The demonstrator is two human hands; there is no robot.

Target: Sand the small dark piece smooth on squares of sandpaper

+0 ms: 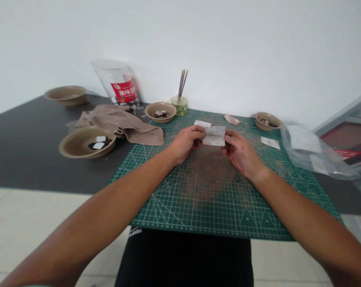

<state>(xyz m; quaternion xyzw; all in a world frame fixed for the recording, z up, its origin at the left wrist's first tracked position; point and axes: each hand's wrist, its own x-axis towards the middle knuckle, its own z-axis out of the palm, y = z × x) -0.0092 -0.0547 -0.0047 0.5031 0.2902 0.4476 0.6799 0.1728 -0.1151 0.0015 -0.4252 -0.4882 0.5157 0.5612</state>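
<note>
A small creased sheet of grey-white paper (214, 139) with faint brownish stains is held up over the green cutting mat (168, 211). My left hand (186, 142) pinches its left edge, and the fingers of my right hand (241, 150) close on its right edge. A fold line runs across the sheet, its upper part greyer than the lower. Just behind my left hand a white piece of paper (202, 123) lies on the mat. Brown dust covers the mat's middle, below both hands.
Left are a brown cloth (117, 121), a bowl with dark and white pieces (75, 149), another bowl (65, 95) and a clear tub (108, 75). Behind stand a bowl (150, 109) and a diffuser jar (180, 105). Right are a small bowl (268, 124) and a plastic bag (306, 147).
</note>
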